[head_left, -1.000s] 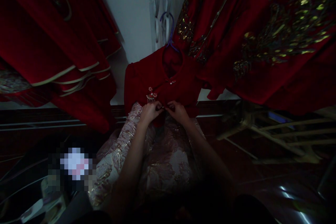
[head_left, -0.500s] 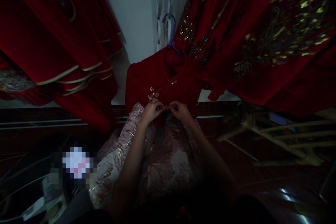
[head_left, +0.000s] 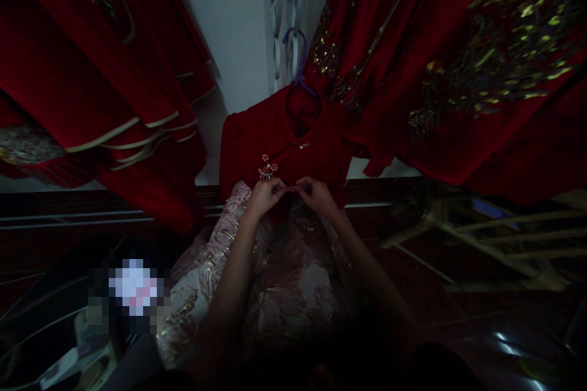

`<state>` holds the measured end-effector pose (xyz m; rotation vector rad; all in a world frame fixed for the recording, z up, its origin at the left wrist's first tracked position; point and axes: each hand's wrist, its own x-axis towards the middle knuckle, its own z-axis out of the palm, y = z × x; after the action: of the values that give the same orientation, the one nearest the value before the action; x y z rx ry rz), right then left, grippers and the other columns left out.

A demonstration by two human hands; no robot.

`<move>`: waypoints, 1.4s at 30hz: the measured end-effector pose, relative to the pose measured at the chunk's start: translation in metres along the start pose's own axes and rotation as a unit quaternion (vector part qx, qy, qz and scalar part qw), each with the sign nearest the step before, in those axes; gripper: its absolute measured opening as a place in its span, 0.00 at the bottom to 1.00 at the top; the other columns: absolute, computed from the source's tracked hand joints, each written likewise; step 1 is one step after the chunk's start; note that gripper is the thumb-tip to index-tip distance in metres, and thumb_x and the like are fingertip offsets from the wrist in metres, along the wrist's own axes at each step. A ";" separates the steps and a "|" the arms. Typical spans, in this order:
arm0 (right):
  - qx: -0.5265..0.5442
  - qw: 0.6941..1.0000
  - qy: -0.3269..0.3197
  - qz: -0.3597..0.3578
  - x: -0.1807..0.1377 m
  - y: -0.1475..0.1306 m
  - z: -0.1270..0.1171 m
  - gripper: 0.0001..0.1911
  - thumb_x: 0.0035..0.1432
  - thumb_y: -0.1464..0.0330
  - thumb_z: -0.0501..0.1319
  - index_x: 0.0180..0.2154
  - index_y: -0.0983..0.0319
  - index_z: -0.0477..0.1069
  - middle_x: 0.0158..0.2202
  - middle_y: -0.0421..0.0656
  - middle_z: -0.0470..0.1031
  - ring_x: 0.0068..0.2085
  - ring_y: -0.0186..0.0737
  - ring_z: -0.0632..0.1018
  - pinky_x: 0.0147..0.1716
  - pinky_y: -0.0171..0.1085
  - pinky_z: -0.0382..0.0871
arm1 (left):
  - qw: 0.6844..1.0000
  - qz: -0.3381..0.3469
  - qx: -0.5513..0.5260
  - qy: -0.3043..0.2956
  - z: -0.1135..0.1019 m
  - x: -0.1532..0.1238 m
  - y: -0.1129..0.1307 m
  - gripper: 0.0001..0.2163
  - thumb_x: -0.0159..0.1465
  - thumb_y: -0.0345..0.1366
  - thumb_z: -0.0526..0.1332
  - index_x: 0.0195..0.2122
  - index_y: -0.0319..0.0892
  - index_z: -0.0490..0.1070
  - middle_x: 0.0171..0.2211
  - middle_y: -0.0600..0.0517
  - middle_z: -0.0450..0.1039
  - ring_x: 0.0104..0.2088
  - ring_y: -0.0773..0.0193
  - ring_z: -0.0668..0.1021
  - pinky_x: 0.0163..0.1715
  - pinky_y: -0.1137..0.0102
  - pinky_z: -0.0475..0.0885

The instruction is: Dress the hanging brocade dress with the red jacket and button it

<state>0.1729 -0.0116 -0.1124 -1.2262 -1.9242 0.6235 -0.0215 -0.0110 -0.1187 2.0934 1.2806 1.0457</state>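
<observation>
Nearest, a pale shiny cloth [head_left: 316,281] is seen above the dark floor [head_left: 458,330]. At the front of a red jacket [head_left: 250,131], a beaded fastening [head_left: 291,189] is pinched by the left hand [head_left: 267,195] and the right hand [head_left: 314,192], the thumb and finger of each nearly closed. The jacket is held by a purple hanger [head_left: 301,76], before a white wall [head_left: 224,18], between red garments [head_left: 151,85]. Compared with one second ago, more of the fastening is shown between the fingertips.

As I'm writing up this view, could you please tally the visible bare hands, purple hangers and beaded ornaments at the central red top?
Bare hands: 2, the left hand and right hand
Purple hangers: 1, the hanger
Beaded ornaments: 3, the tasselled ornament, neckline ornament and small beaded piece between both hands
Total: 6
</observation>
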 end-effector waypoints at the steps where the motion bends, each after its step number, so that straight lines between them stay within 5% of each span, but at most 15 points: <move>1: 0.003 1.000 0.001 0.001 0.000 0.000 -0.001 0.08 0.58 0.67 0.57 0.38 0.61 0.72 0.35 0.44 0.79 0.36 0.38 0.79 0.40 0.36 0.72 | 1.000 -0.004 -0.008 -0.003 0.000 0.000 0.001 0.05 0.60 0.36 0.60 0.32 0.42 0.74 0.31 0.53 0.77 0.31 0.66 0.77 0.33 0.73 0.69; 8: 0.030 0.999 -0.001 0.024 0.003 -0.005 -0.015 0.08 0.54 0.66 0.59 0.36 0.62 0.73 0.32 0.43 0.79 0.34 0.37 0.79 0.37 0.35 0.71 | 0.982 -0.080 -0.153 0.071 0.005 0.006 -0.002 0.12 0.55 0.41 0.64 0.37 0.40 0.72 0.34 0.48 0.77 0.32 0.65 0.79 0.35 0.71 0.73; 15: 0.051 0.997 0.015 0.054 0.003 -0.015 -0.035 0.07 0.49 0.66 0.59 0.28 0.63 0.72 0.27 0.41 0.76 0.28 0.35 0.75 0.32 0.33 0.66 | 0.862 -0.188 -0.413 0.227 -0.006 0.014 -0.007 0.18 0.56 0.45 0.63 0.41 0.37 0.71 0.38 0.45 0.78 0.33 0.65 0.80 0.34 0.69 0.76; 23: 0.081 0.996 -0.037 0.026 0.002 -0.018 -0.039 0.06 0.49 0.68 0.56 0.25 0.63 0.69 0.26 0.38 0.72 0.29 0.34 0.71 0.32 0.31 0.62 | 0.845 -0.223 -0.434 0.218 -0.008 0.013 -0.006 0.17 0.53 0.44 0.67 0.38 0.36 0.75 0.33 0.45 0.79 0.31 0.64 0.81 0.37 0.66 0.76; 30: 0.104 0.993 -0.056 0.022 0.003 -0.019 -0.039 0.06 0.49 0.68 0.52 0.22 0.62 0.61 0.22 0.35 0.62 0.26 0.31 0.64 0.29 0.31 0.57 | 0.819 -0.204 -0.482 0.236 0.001 0.014 0.001 0.16 0.54 0.41 0.68 0.41 0.38 0.76 0.38 0.46 0.79 0.35 0.65 0.81 0.45 0.64 0.75; 42: 0.144 0.986 -0.087 0.013 0.001 -0.022 -0.034 0.05 0.49 0.68 0.52 0.23 0.61 0.59 0.23 0.36 0.60 0.27 0.32 0.64 0.30 0.31 0.57 | 0.803 -0.188 -0.522 0.218 0.008 0.029 0.014 0.12 0.52 0.40 0.68 0.35 0.38 0.76 0.43 0.46 0.78 0.45 0.63 0.78 0.49 0.66 0.72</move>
<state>0.1884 -0.0196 -0.0758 -1.0429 -1.8798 1.0131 0.0001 0.0079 -0.1026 0.7549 0.8741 1.5855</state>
